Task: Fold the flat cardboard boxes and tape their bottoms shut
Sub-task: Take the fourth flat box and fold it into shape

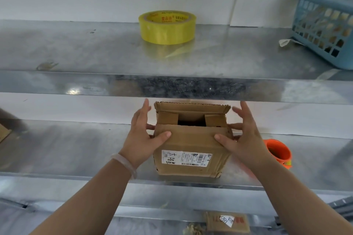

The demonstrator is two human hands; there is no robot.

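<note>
A small brown cardboard box [191, 139] with a white shipping label stands on the middle metal shelf [76, 149]. Its upper flaps are partly folded in, and a dark gap is left in the middle. My left hand [142, 137] lies against the box's left side, thumb pressing on the near flap, fingers straight. My right hand [246, 139] mirrors it on the right side, thumb on the same flap, fingers spread. A yellow roll of tape [167, 27] sits on the upper shelf [76, 51], behind and above the box.
A blue plastic basket [324, 28] stands at the right end of the upper shelf. An orange roll-like object [278, 152] lies just right of my right hand. A flat piece of cardboard [227, 223] lies on the lowest level. The upper shelf's front edge [191, 87] hangs close over the box.
</note>
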